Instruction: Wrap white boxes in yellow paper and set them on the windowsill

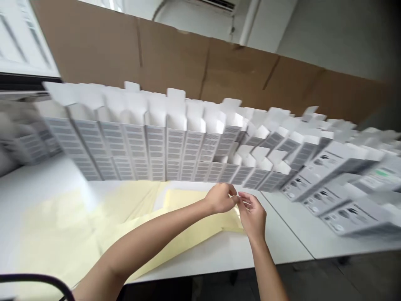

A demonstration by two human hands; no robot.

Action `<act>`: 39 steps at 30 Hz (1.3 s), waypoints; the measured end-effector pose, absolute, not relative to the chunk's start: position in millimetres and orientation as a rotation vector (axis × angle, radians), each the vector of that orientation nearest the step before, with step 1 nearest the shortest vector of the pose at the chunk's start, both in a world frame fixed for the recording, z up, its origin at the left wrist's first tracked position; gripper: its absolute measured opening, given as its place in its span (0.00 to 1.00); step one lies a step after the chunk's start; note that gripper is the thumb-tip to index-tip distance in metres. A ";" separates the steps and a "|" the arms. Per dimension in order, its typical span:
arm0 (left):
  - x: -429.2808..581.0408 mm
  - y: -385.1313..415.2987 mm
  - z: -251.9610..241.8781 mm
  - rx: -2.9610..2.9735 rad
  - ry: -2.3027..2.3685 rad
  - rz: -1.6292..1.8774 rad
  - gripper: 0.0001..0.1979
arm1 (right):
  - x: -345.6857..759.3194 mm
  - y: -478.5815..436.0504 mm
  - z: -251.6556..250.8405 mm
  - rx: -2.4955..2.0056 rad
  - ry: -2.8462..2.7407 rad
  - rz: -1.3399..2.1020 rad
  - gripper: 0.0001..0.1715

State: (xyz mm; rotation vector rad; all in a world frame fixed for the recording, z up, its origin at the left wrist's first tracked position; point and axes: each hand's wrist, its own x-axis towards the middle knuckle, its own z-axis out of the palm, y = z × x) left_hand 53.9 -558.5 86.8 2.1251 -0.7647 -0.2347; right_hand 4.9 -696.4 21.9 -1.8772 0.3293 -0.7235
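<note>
White table (pixel 203 259), cream sheet (pixel 194 232) stretching left, hands (pixel 221 198) at its corner

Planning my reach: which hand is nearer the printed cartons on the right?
Right hand, nearer the printed cartons but apart from them; the left hand is farther, past the right.

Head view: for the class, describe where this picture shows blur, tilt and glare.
In the head view, the boxes at far left and the boxes at far right smear with blur, the central boxes stay sharper, the frame tilts, and glare washes the yellow sheet.
</note>
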 end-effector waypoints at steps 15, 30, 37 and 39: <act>14.9 -190.2 69.3 2.276 0.019 0.134 0.08 | 56.6 -344.9 55.7 -2.006 -0.485 0.259 0.09; 27.9 -37.2 25.7 2.015 0.284 0.470 0.10 | 145.7 -92.4 51.5 -1.896 -0.654 0.274 0.09; 127.5 100.4 31.1 1.749 0.797 0.806 0.16 | 212.4 19.7 42.5 -1.788 -0.534 0.300 0.30; 154.0 125.3 31.0 1.716 0.873 0.856 0.20 | 227.8 47.0 37.1 -1.778 -0.540 0.298 0.37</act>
